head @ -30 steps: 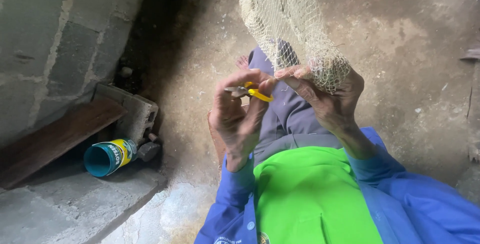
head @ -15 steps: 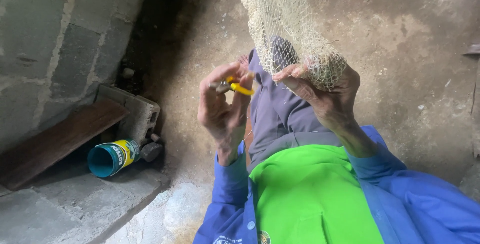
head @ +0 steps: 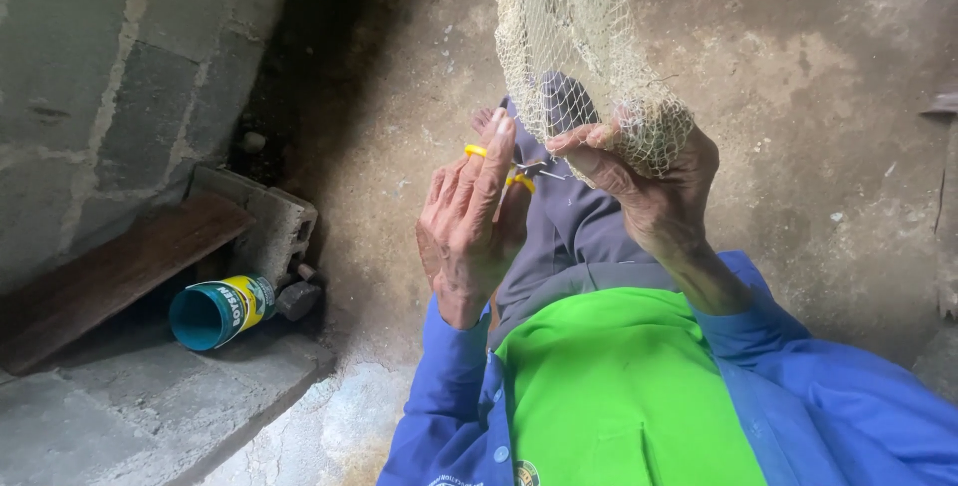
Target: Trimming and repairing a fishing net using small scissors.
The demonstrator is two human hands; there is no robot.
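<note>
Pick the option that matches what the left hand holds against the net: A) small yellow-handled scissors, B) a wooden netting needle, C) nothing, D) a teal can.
A: the left hand grips small yellow-handled scissors, their metal tips pointing toward the pale fishing net that the right hand bunches up.

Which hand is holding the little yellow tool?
The left hand holds the yellow tool, its metal tip toward the net. The right hand only pinches the net with its fingers.
</note>
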